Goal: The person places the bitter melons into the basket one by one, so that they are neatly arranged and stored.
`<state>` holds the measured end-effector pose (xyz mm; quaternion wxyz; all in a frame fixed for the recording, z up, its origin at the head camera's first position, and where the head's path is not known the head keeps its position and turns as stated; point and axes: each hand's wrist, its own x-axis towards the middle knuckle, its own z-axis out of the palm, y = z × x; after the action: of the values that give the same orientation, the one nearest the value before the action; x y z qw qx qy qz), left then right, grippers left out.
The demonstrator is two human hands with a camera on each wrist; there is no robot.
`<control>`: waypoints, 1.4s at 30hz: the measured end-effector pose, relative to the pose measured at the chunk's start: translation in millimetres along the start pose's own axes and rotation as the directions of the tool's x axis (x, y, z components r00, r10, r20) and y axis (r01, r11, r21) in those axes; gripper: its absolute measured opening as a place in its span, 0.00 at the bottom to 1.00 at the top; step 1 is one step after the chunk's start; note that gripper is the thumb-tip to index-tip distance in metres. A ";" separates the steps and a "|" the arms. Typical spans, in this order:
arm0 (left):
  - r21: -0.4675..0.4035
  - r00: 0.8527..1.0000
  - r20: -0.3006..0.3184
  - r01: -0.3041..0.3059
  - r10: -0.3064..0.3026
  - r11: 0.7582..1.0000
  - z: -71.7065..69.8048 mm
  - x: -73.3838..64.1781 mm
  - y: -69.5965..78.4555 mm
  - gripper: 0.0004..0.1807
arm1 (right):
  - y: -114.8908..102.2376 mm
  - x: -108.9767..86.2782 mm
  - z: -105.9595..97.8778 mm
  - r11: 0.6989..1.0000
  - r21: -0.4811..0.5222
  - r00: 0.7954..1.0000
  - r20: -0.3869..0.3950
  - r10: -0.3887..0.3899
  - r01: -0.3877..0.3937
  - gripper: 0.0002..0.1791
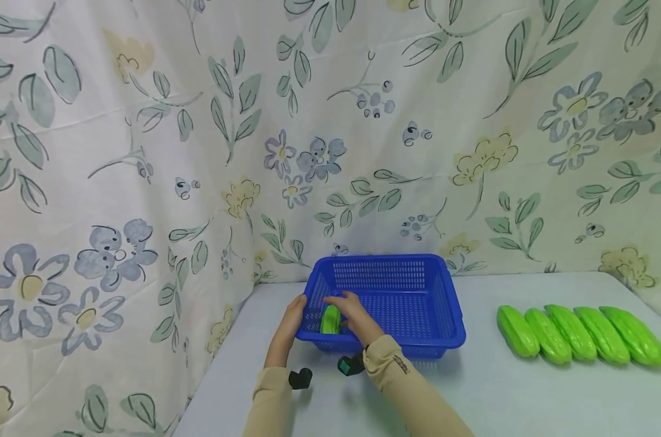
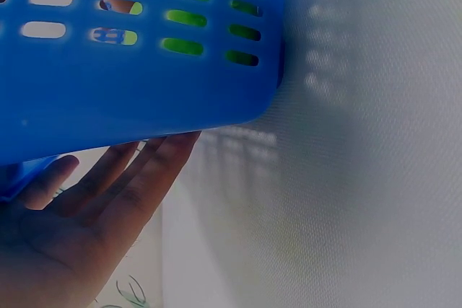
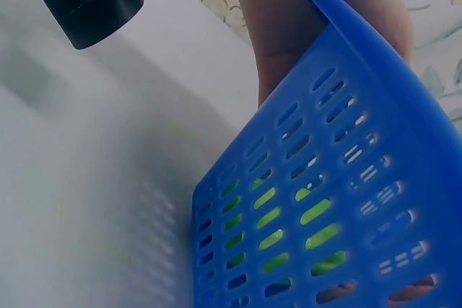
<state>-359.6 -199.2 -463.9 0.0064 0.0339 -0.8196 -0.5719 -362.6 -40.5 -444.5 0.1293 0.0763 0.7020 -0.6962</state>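
Note:
A blue plastic basket [image 1: 371, 351] with slotted walls stands on the table. My left hand [image 1: 294, 312] touches the outside of its left wall, fingers straight, as the left wrist view also shows. Inside, along that left wall, lies a bright green, ridged, cucumber-like vegetable [image 1: 330, 321]. My right hand [image 1: 357, 312] reaches over the front rim, its fingers spread loosely at the far end and right side of this vegetable. Through the slots in the right wrist view, the green vegetable [image 3: 323, 236] shows in part, while the basket wall hides the fingers.
Several similar green vegetables [image 1: 581, 334] lie side by side in a row on the white table [image 1: 505, 394], right of the basket. A floral cloth [image 1: 363, 152] hangs behind and on the left. Black wrist devices [image 1: 300, 379] sit below both hands.

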 end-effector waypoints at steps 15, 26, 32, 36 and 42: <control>-0.012 1.000 0.009 0.001 -0.001 1.000 -0.4 -3.9 2.4 0.30 | -0.2 -8.6 -18.5 0.998 -0.046 0.999 0.021 -0.036 0.037 0.44; 0.012 1.000 -0.007 0.015 -0.015 1.000 -0.6 -2.4 1.0 0.30 | -12.6 -19.7 -39.4 0.989 -0.121 0.996 0.004 -0.086 0.086 0.43; 0.011 1.000 -0.005 0.011 -0.011 1.000 -0.6 -2.6 0.2 0.30 | -12.1 -23.6 -50.6 0.981 -0.129 0.989 0.008 -0.144 0.144 0.42; 0.012 1.000 -0.008 0.007 -0.007 1.000 -0.9 -2.2 0.0 0.30 | -11.8 -30.4 -56.8 0.969 -0.150 0.980 0.010 -0.198 0.198 0.43; 0.001 1.000 0.001 0.012 -0.012 1.000 -0.9 -0.3 -1.8 0.30 | -9.4 -37.7 -65.8 0.949 -0.168 0.963 0.015 -0.267 0.266 0.44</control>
<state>-359.2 -200.7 -465.3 0.0028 0.0384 -0.8196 -0.5716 -334.2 27.7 -424.8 0.0371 -0.0275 0.7628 -0.6450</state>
